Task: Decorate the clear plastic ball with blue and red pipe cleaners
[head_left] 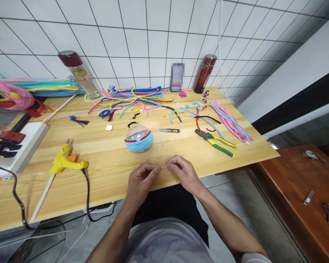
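At the table's front edge, my left hand (142, 180) and my right hand (184, 173) pinch opposite ends of a short pink piece (163, 168). Thumb and forefinger are closed on each side, and most of the piece is hidden in the fingertips. Just beyond them sits a clear ball (139, 139), its lower part wrapped in light blue with a red strip around the middle. Small snips (170, 130) lie to the right of the ball. Farther right are pliers (215, 141) with yellow and green handles.
A yellow glue gun (67, 159) with a black cord stands left, near a white power strip (30, 146). Colourful pipe cleaners (137, 96) lie along the back, with a pink and blue bundle (230, 120) at right. A glass bottle (80, 76), red flask (205, 74) and phone (177, 77) stand by the wall.
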Demonstrator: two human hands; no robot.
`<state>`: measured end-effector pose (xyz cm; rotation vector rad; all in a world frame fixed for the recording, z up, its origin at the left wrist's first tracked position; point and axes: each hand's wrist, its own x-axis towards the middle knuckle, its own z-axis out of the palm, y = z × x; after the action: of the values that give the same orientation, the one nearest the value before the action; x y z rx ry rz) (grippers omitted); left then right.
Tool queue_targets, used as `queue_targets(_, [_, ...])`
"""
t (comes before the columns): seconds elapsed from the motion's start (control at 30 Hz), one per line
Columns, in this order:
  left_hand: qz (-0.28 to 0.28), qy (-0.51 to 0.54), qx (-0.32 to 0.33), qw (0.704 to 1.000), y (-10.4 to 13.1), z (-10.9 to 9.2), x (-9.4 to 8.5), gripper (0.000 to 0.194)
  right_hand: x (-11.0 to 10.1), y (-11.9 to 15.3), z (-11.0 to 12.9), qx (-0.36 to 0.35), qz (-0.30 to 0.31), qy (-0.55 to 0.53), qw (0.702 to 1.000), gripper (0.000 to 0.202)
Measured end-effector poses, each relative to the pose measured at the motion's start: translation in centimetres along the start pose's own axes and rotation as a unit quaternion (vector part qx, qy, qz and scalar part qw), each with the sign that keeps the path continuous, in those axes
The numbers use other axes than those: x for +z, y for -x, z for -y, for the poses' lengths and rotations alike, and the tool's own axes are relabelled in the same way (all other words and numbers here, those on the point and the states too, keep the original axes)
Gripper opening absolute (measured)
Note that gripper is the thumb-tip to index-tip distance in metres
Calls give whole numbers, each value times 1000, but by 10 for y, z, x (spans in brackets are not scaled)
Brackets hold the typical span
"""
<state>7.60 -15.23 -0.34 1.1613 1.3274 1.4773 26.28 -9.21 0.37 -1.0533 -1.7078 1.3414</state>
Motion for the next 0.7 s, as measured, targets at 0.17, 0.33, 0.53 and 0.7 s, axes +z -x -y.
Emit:
queue_targets(0.17, [8, -46, 27, 999, 1, 0, 5, 13, 0, 1, -1, -28, -7, 33, 999, 21])
queue_targets(0.33, [3, -77, 47, 996, 0, -4, 8, 18, -1, 4, 0, -51, -2, 35, 998, 12])
queue_targets(0.53, [-6, -64, 34, 997, 2, -3, 10, 19, -5, 6, -3, -66, 0, 60, 996, 15])
queue_targets(0.7, [-5, -51, 22, 998, 2, -3, 10, 25, -6, 6, -6, -45, -5, 64, 997, 22])
